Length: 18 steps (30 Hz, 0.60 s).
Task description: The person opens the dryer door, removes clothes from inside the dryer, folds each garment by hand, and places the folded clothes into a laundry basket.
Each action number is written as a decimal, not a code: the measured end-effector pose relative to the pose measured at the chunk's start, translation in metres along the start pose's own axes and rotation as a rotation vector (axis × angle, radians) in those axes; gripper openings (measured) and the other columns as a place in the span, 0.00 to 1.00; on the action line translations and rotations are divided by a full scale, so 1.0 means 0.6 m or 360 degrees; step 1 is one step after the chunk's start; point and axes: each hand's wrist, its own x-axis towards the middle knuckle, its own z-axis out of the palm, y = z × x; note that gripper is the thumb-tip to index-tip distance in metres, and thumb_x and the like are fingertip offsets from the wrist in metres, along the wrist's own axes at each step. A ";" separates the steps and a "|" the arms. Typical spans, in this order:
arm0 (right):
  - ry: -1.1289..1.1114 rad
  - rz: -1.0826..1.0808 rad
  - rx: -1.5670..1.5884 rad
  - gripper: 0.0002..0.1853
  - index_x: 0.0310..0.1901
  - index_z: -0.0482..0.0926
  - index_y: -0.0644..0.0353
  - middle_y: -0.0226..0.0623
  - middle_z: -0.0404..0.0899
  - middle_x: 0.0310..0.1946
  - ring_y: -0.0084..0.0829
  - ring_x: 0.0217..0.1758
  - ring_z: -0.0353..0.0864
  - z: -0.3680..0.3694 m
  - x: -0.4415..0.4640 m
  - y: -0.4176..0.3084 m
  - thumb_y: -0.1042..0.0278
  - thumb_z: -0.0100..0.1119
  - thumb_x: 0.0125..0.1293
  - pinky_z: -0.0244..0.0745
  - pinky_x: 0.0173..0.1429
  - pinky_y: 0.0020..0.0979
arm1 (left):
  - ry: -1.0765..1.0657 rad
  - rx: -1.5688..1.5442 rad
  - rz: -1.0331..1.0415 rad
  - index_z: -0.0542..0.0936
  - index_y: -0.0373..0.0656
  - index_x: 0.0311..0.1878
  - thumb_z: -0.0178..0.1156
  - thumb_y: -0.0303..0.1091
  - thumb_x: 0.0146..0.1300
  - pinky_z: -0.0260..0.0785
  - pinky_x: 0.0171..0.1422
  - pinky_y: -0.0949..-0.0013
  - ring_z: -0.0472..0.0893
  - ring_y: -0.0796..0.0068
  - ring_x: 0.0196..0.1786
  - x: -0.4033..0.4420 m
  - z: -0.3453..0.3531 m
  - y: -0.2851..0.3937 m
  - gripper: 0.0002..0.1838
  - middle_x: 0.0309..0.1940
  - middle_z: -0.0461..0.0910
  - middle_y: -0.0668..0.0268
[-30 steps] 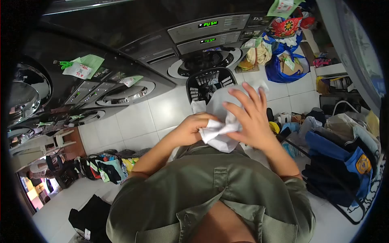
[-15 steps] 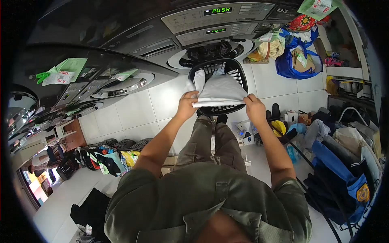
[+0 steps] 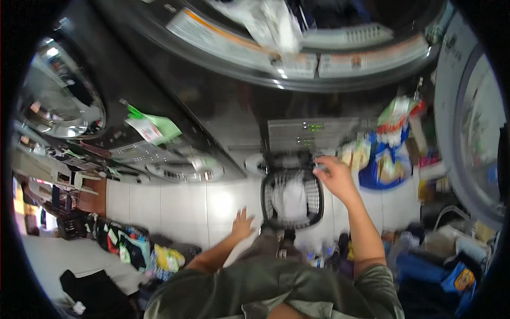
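White cloth point(image 3: 289, 198) lies inside the black laundry basket point(image 3: 270, 217), which stands on the tiled floor by my feet. My left hand point(image 3: 243, 224) hangs to the left of the basket with its fingers spread, holding nothing. Above the basket's right rim is my right hand point(image 3: 332, 175), raised, its thumb and fingers apart with nothing seen between them. At the top, more white cloth point(image 3: 271, 24) hangs over the lower edge of an open round drum opening point(image 3: 350, 37). Motion blurs the picture somewhat.
The open machine door point(image 3: 478, 117) is at the right. Dark machines with a green tag point(image 3: 167, 128) line the left. A blue bag point(image 3: 385, 173) stands beyond the basket to the right. Clothes piles point(image 3: 430, 266) lie at lower right and a black garment point(image 3: 95, 292) at lower left.
My hands have let go of the white cloth, now in the basket, and moved apart. The view has tilted up, so the drum opening shows.
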 end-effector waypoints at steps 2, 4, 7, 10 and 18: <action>0.0512 -0.0625 -0.0023 0.11 0.35 0.75 0.65 0.43 0.76 0.35 0.38 0.39 0.76 -0.078 0.128 -0.120 0.72 0.59 0.49 0.69 0.46 0.31 | 0.0089 -0.0148 -0.0158 0.68 0.56 0.57 0.63 0.47 0.44 0.56 0.59 0.46 0.48 0.44 0.65 -0.010 -0.053 -0.012 0.32 0.65 0.42 0.52; 0.0845 -0.0700 0.0129 0.10 0.35 0.74 0.66 0.42 0.76 0.33 0.32 0.36 0.76 -0.119 0.237 -0.216 0.71 0.59 0.50 0.68 0.42 0.27 | 0.0212 -0.0239 -0.0212 0.69 0.55 0.56 0.63 0.47 0.44 0.57 0.58 0.46 0.49 0.43 0.64 -0.022 -0.063 -0.038 0.32 0.65 0.44 0.51; 0.1239 -0.0892 -0.0429 0.23 0.45 0.71 0.60 0.42 0.72 0.43 0.39 0.39 0.73 -0.164 0.411 -0.298 0.67 0.61 0.43 0.69 0.42 0.34 | 0.0397 -0.0367 -0.0353 0.71 0.53 0.53 0.63 0.46 0.44 0.58 0.58 0.47 0.51 0.42 0.64 -0.041 -0.076 -0.076 0.29 0.64 0.46 0.49; 0.1089 -0.0862 -0.0776 0.23 0.41 0.74 0.61 0.45 0.73 0.41 0.42 0.42 0.74 -0.194 0.472 -0.347 0.61 0.62 0.40 0.69 0.46 0.34 | 0.0537 -0.0508 -0.0491 0.72 0.51 0.52 0.63 0.46 0.45 0.59 0.59 0.53 0.54 0.42 0.62 -0.069 -0.075 -0.101 0.28 0.63 0.47 0.46; 0.0634 -0.0495 -0.0645 0.13 0.30 0.77 0.66 0.42 0.78 0.26 0.38 0.33 0.78 -0.151 0.376 -0.306 0.66 0.54 0.46 0.70 0.36 0.34 | 0.0394 -0.1210 -0.0352 0.75 0.43 0.48 0.59 0.45 0.51 0.64 0.54 0.65 0.72 0.60 0.51 -0.081 -0.097 -0.096 0.22 0.44 0.75 0.54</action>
